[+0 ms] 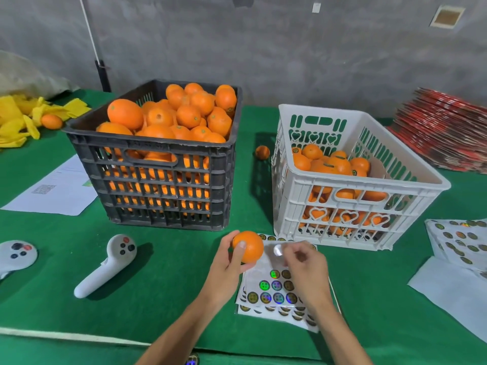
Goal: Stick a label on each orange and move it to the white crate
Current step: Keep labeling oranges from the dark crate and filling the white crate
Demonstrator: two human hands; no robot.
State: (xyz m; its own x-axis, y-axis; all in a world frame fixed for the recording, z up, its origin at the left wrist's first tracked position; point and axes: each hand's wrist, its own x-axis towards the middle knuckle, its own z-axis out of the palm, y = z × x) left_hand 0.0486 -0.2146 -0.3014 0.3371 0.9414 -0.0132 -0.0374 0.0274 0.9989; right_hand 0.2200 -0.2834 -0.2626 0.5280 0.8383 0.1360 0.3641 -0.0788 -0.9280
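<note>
My left hand (228, 262) grips an orange (250, 245) just above the green table, in front of the two crates. My right hand (305, 262) is beside it, fingertips pinched on a small shiny label (277, 250) close to the orange. Under both hands lies a stack of sticker sheets (274, 291) with round holographic labels. The black crate (158, 164) at centre left is heaped with oranges. The white crate (342, 206) at right is partly filled with labelled oranges.
Two white controllers (110, 262) (15, 255) lie at left. A paper sheet (52, 191) sits left of the black crate. More sticker sheets (461, 243) lie at right. Loose oranges (262, 152) (51, 121), yellow wrappers (23, 119) and red flat cartons (442, 133) sit further back.
</note>
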